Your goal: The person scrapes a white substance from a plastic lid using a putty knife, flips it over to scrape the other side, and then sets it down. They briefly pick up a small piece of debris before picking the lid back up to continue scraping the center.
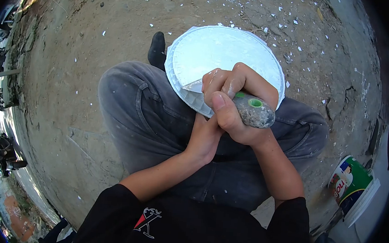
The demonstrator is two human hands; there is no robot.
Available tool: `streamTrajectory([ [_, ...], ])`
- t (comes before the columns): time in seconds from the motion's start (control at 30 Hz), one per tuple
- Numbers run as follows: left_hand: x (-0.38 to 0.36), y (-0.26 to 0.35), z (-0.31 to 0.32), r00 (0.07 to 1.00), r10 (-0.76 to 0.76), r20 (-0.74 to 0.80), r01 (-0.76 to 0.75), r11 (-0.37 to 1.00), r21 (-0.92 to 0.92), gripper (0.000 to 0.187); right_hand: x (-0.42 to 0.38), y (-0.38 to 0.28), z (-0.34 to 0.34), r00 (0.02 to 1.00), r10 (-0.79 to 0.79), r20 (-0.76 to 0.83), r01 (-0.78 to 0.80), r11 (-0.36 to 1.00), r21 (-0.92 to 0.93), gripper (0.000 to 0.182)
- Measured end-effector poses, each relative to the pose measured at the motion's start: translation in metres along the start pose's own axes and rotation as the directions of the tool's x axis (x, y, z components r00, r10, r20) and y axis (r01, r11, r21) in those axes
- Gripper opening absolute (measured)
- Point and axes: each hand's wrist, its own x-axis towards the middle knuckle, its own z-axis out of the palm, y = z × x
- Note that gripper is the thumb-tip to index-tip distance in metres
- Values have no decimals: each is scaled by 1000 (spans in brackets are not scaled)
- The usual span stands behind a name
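Observation:
A round white plastic lid with a ribbed rim rests on the lap, tilted slightly. My right hand is closed around the handle of a putty knife, which is grey and smeared, with a green-lined hole at its end. The pointed corner of its metal blade shows left of the fist, over the lid's near part. My left hand is at the lid's near edge, below and partly behind the right hand. Its fingers are hidden, so its grip on the lid cannot be made out.
Crossed legs in grey trousers support the lid on both sides. White flakes lie scattered over the dirt ground. A green and white bucket lies tipped at the right by a wall. Parked motorbikes stand at the far left.

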Motion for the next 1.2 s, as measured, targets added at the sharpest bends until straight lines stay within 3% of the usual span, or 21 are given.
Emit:
streamTrajectory([
  [0.07, 0, 0, 2, 999, -9, -34, 9, 1000, 9, 64, -2, -3, 0, 998, -36, -55, 41, 995, 94, 16],
  [0.17, -2, -2, 8, 998, 62, -8, -61, 995, 78, 61, -1, -21, -16, 998, -65, -6, 64, 970, 234, 14],
  [0.37, 0, -1, 10, 992, 103, -69, -90, 981, 171, 55, 1, -34, -35, 984, -176, -11, 174, 962, 210, 13],
  [0.43, -3, 6, 14, 995, 89, 40, -81, 980, -184, 53, 1, -30, -35, 987, -157, -39, 162, 969, 188, 13],
  [0.47, -3, 10, 11, 996, 85, 40, -76, 980, -184, 53, 1, -29, -36, 988, -147, -42, 152, 972, 180, 14],
  [0.53, 1, 16, 2, 961, -107, 254, 227, 831, -508, 52, 0, -30, -39, 990, -135, -47, 141, 975, 172, 15],
  [0.57, 3, 11, 0, 961, -108, 254, 228, 830, -508, 52, -1, -36, -41, 991, -125, -51, 131, 981, 140, 16],
  [0.63, 6, -3, -2, 982, -174, 76, 188, 945, -268, 52, -3, -52, -42, 992, -116, -58, 122, 987, 103, 17],
  [0.67, 5, -4, 0, 981, -176, 80, 191, 944, -270, 52, -5, -64, -41, 994, -106, -40, 107, 994, 19, 14],
  [0.7, 4, -3, 3, 980, -158, 121, 176, 972, -154, 51, -5, -73, -42, 995, -94, -21, 92, 994, -65, 12],
  [0.73, 3, -3, 7, 976, -142, 164, 150, 988, -40, 50, -2, -76, -50, 976, -198, 93, 209, 969, -134, 15],
  [0.77, 3, -2, 8, 976, -138, 166, 148, 988, -51, 50, -3, -80, -50, 976, -194, 103, 207, 969, -137, 15],
  [0.83, 1, 0, 8, 975, -154, 162, 164, 985, -47, 53, -11, -91, -44, 927, -342, 153, 368, 908, -198, 20],
  [0.9, 1, -1, 7, 973, -155, 173, 160, 987, -14, 55, -18, -90, -25, 902, -419, 102, 428, 900, -82, 36],
  [1.03, -3, -9, 2, 984, -107, 143, 102, 994, 41, 54, -32, -74, -3, 898, -382, 218, 418, 896, -151, 27],
  [1.2, -2, -10, -1, 983, -128, 133, 114, 987, 110, 56, -35, -79, 4, 923, -334, 189, 362, 922, -139, 23],
])
